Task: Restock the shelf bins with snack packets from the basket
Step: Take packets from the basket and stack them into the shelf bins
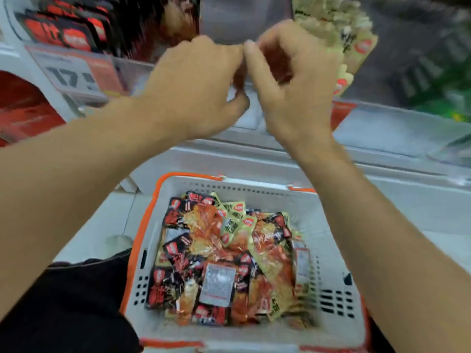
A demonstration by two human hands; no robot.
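Observation:
A white basket with an orange rim (328,207) stands low in the middle and holds several black, red and yellow snack packets (224,258). Above it, my left hand (193,82) and my right hand (293,72) are raised together in front of the shelf bins, fingers curled and fingertips meeting. A reddish snack packet (238,77) shows between the two hands, pinched by both; motion blur hides its outline. Just behind my hands is a grey bin (244,19).
A bin of black-and-red packets (71,31) sits at the upper left with a price tag (76,70) below it. Yellow-green packets (339,31) fill the bin behind my right hand. A white shelf ledge (382,154) runs under the bins. My dark-clothed leg (76,301) is beside the basket.

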